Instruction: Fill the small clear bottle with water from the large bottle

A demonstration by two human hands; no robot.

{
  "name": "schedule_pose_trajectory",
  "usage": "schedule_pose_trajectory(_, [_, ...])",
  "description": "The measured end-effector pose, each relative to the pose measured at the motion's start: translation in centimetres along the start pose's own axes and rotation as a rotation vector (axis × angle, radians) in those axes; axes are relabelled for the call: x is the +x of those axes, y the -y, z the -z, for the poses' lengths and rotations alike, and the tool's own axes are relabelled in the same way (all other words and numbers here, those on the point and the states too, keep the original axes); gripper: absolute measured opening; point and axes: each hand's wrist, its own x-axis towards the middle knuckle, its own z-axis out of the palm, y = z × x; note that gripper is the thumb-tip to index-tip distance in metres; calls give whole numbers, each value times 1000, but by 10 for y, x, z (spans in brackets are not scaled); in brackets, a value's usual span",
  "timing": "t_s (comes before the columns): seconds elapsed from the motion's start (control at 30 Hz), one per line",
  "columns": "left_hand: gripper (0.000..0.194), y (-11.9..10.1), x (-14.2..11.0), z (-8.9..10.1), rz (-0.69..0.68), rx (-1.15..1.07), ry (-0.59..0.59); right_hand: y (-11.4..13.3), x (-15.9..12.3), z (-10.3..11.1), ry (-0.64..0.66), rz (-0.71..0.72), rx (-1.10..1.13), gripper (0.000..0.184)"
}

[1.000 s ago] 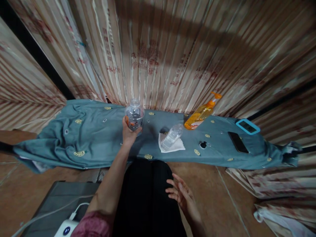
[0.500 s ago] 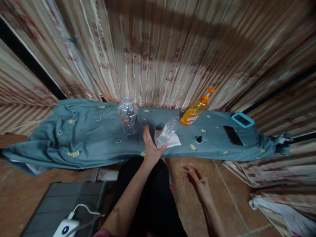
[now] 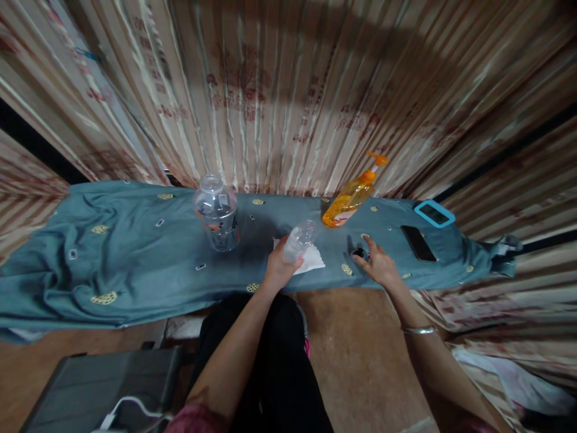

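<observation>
My left hand (image 3: 279,265) is wrapped round the lower part of a small clear plastic bottle (image 3: 301,238), which stands at a slight tilt over a white tissue (image 3: 312,261). At the front of the cloth-covered table, my right hand (image 3: 377,262) reaches down with thumb and forefinger apart, either side of a small round black object (image 3: 359,253). Whether the fingertips touch it I cannot tell. Behind these stands a pump bottle of orange liquid (image 3: 348,203) with an orange pump head. A larger clear, wide-bodied bottle (image 3: 219,218) with orange and dark print stands to the left.
A dark phone (image 3: 419,243) and a blue-framed digital display (image 3: 434,213) lie at the right end of the teal tablecloth (image 3: 148,258). Striped curtains (image 3: 270,90) hang close behind. A grey stool or box (image 3: 112,385) with a white cable stands at lower left.
My left hand has closed on the small clear bottle. My right hand has risen from below the table edge to the small black object. The view has shifted slightly right.
</observation>
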Motion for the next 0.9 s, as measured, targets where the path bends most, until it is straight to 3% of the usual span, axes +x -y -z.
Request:
schedule_pose_trajectory(0.13, [64, -1, 3, 4, 5, -62, 30, 4, 14, -5, 188, 23, -14, 41])
schedule_pose_trajectory(0.23, [66, -1, 3, 4, 19, -95, 46, 6, 17, -6, 246, 39, -20, 39])
schedule_pose_trajectory(0.47, [71, -2, 3, 2, 15, -116, 44, 5, 10, 2, 193, 131, 56, 33])
schedule_pose_trajectory(0.7, [66, -3, 5, 1, 21, -91, 14, 10, 9, 7, 178, 2, 141, 39])
schedule_pose_trajectory(0.8, [62, -3, 5, -1, 38, -78, 6, 15, 9, 22, 158, -28, 204, 39])
schedule_pose_trajectory(0.9, [58, -3, 6, -2, 41, -65, 9, 28, 10, 50, 137, 39, 312, 37])
